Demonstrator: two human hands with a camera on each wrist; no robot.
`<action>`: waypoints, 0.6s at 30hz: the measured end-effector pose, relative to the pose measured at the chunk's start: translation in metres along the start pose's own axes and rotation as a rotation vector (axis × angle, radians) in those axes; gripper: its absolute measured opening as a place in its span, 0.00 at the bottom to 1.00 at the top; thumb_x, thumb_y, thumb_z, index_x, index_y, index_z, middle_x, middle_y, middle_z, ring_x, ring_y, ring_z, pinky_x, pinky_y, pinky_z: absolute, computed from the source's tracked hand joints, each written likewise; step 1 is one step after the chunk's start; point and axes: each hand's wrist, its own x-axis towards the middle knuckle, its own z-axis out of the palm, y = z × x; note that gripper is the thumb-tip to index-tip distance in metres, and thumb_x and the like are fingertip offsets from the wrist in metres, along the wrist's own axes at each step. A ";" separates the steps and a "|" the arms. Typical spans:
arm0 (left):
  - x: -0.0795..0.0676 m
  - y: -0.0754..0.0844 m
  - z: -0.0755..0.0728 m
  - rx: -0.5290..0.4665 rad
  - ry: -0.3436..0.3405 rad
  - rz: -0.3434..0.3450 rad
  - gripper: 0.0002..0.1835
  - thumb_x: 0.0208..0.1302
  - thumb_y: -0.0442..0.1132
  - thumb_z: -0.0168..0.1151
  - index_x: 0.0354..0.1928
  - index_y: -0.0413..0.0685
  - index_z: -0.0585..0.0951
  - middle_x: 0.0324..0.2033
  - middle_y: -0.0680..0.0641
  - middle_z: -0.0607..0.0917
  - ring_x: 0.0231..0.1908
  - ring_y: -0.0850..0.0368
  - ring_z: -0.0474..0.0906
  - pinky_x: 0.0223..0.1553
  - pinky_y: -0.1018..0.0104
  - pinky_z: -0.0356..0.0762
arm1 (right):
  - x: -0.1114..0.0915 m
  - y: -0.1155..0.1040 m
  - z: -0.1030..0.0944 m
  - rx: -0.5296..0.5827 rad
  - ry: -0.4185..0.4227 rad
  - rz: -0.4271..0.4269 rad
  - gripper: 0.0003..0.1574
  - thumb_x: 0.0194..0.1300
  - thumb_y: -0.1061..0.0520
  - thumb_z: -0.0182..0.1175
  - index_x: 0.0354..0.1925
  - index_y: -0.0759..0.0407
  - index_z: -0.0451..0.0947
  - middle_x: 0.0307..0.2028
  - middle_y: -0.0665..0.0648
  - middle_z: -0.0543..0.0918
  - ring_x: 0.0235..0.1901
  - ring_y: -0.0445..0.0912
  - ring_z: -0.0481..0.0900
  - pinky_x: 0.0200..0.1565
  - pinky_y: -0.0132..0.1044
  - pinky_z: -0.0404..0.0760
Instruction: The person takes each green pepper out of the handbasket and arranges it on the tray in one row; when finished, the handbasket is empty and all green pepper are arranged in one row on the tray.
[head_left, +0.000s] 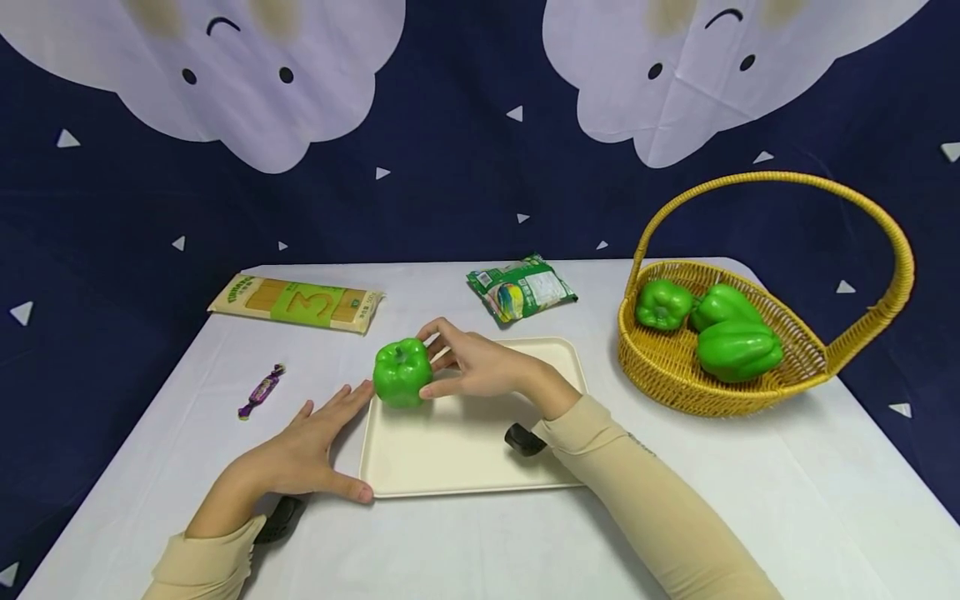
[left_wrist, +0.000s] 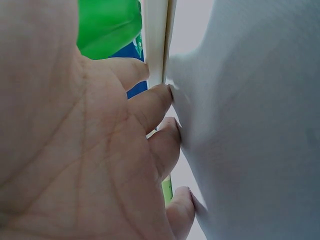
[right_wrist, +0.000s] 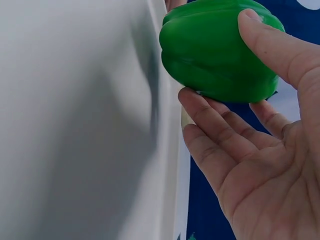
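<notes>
My right hand (head_left: 480, 365) holds a green bell pepper (head_left: 401, 373) over the far left corner of a cream tray (head_left: 457, 454). In the right wrist view the thumb lies on one side of the bell pepper (right_wrist: 215, 52) and the fingers on the other. My left hand (head_left: 303, 450) rests at the tray's left side, its fingers stretched forward and its thumb by the near left corner. The left wrist view shows those fingertips on the white cloth, close against the tray's rim (left_wrist: 156, 40). Nothing is held in that palm.
A yellow wicker basket (head_left: 667, 392) with a tall handle stands at the right, with three green bell peppers (head_left: 738, 350) inside. Behind the tray lies a green packet (head_left: 522, 289). A pack of noodles (head_left: 297, 303) and a purple wrapped candy (head_left: 262, 392) lie at the left.
</notes>
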 end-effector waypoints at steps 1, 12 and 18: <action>0.000 0.000 0.000 0.001 0.001 0.001 0.79 0.38 0.71 0.86 0.88 0.50 0.51 0.86 0.38 0.55 0.84 0.27 0.46 0.74 0.12 0.36 | 0.001 0.000 0.001 0.000 -0.002 0.001 0.44 0.70 0.52 0.74 0.73 0.53 0.61 0.65 0.61 0.82 0.64 0.52 0.86 0.69 0.45 0.83; 0.000 0.001 0.000 0.007 0.004 0.009 0.79 0.38 0.70 0.86 0.87 0.48 0.51 0.86 0.38 0.55 0.84 0.28 0.46 0.74 0.12 0.37 | 0.003 -0.004 0.005 -0.011 -0.027 0.009 0.44 0.71 0.52 0.74 0.73 0.55 0.60 0.66 0.63 0.81 0.66 0.54 0.85 0.71 0.45 0.82; 0.001 0.000 0.001 0.017 0.004 0.009 0.79 0.38 0.71 0.86 0.87 0.49 0.51 0.86 0.39 0.54 0.85 0.28 0.46 0.74 0.12 0.37 | 0.004 0.000 0.006 -0.021 -0.020 0.002 0.44 0.70 0.50 0.74 0.72 0.53 0.61 0.66 0.61 0.82 0.65 0.52 0.85 0.70 0.42 0.83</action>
